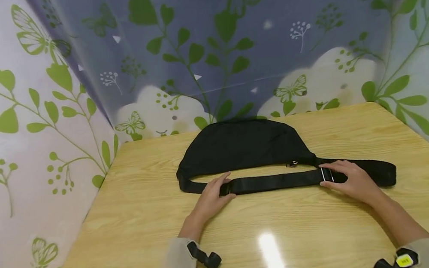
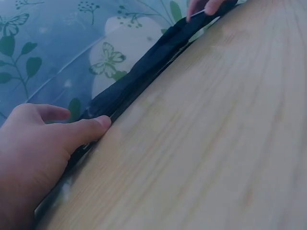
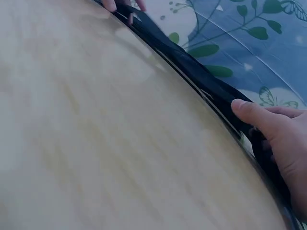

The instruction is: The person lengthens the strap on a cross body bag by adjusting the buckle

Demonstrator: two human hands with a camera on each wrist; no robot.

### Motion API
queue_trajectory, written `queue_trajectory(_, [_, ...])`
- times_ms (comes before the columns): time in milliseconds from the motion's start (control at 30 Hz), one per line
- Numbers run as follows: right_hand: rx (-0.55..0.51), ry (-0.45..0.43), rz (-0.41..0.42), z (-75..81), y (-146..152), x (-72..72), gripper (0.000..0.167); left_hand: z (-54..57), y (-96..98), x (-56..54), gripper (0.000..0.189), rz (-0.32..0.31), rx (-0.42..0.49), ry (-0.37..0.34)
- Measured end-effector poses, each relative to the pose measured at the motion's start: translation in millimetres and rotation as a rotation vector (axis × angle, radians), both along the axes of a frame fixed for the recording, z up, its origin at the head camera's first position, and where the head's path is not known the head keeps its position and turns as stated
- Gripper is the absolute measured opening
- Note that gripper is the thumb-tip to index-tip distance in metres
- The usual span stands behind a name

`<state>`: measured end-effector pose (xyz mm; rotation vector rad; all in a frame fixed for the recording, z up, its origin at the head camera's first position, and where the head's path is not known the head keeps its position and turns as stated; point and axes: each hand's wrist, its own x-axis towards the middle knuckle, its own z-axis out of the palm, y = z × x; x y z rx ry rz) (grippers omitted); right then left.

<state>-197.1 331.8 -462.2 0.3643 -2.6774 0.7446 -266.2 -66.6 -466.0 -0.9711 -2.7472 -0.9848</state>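
A black waist bag lies flat toward the back of the table, its strap stretched straight along its near side. My left hand grips the strap's left part at a dark buckle, thumb on the near edge and fingers on the far edge. At the right, my right hand pinches the strap across a silver-edged slider. Beyond that hand the strap loops round at the far right. A small zipper pull shows on the bag's lower edge. In the left wrist view the left thumb presses the strap's edge.
The light wooden table has a bright glare streak near its front. Patterned cloth with leaves and butterflies hangs behind and at both sides. Black wrist cameras sit over both beige sleeves.
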Motion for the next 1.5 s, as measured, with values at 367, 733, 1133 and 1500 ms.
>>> queue_trajectory(367, [0.047, 0.069, 0.119, -9.5, 4.5, 2.9, 0.05, -3.2, -28.3, 10.7, 0.055, -0.056, 0.029, 0.0])
queue_trajectory(733, [0.061, -0.028, 0.12, -4.2, 3.5, 4.3, 0.054, -0.8, -30.7, 16.4, 0.052, -0.047, -0.013, -0.02])
queue_trajectory(1133, [0.058, -0.062, 0.196, 5.6, -26.2, 9.7, 0.055, 0.3, -55.2, 25.7, 0.048, 0.014, -0.076, 0.136])
queue_trajectory(1500, [0.05, 0.316, 0.098, 26.5, -27.0, -5.8, 0.047, 8.3, 33.9, 41.0, 0.047, -0.276, -0.033, 0.657])
